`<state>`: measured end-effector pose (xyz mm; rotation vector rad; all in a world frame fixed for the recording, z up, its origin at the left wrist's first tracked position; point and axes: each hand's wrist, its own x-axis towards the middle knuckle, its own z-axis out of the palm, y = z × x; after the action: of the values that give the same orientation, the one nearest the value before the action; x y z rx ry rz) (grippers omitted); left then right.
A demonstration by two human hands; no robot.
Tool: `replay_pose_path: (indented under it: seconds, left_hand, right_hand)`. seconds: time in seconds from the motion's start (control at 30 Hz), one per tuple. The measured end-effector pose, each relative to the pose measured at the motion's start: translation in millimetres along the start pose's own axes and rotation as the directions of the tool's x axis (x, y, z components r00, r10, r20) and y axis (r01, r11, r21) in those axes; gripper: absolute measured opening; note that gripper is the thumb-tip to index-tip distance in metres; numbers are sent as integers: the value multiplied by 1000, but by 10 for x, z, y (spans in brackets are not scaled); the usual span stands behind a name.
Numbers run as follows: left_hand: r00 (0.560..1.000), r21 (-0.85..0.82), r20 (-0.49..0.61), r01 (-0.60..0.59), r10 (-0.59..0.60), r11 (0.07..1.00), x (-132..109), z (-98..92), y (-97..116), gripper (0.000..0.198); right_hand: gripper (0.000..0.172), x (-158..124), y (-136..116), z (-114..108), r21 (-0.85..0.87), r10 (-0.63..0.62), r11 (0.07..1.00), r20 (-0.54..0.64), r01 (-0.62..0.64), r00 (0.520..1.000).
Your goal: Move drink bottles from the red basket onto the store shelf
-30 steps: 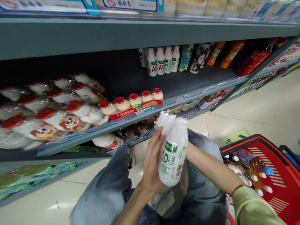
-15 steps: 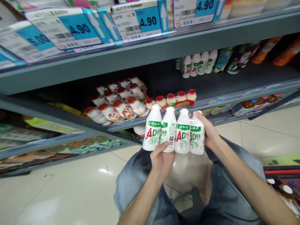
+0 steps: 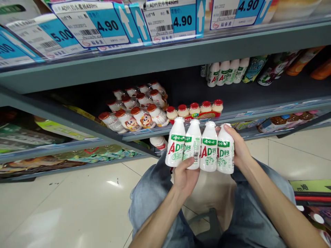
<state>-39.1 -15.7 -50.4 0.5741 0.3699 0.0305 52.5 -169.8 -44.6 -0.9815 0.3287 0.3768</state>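
Partly hidden behind it, left grip and right grip clasp the bottle pack

White bottles with green bands, red-and-green lettering

Over there, the left hand grips four white bottles from below, the right hand their right end; beyond both hands, red-capped bottles line a shelf.
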Motion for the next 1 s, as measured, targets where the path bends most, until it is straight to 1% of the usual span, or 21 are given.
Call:
replay_pose_path:
  seconds: [0.17,0.27,0.43,0.67,1.0]
  left_hand:
    - [1000,31,20,10,-11,999,-9,-13,-19,74]
    - [1000,38,26,10,-11,999,-6,-16,-28,74]
    - [999,40,35,20,-22,999,-7,-20,-49,72]
    - [999,41,47,8,-10,999,-2,-28,-63,71]
    - [999,26,34,19,-20,999,7,-13,-61,72]
  right_hand:
    - [35,-33,-41,48,32,7,999,-47,-6,999]
    - [34,-44,-54,67,49,19,999,-57,-16,998]
    - [31,-43,-42,61,70,36,997,-36,-34,999]
    - [30,-54,-45,64,82,27,996,-27,-24,999]
    - [29,-48,-48,76,102,31,994,-17,-29,999]
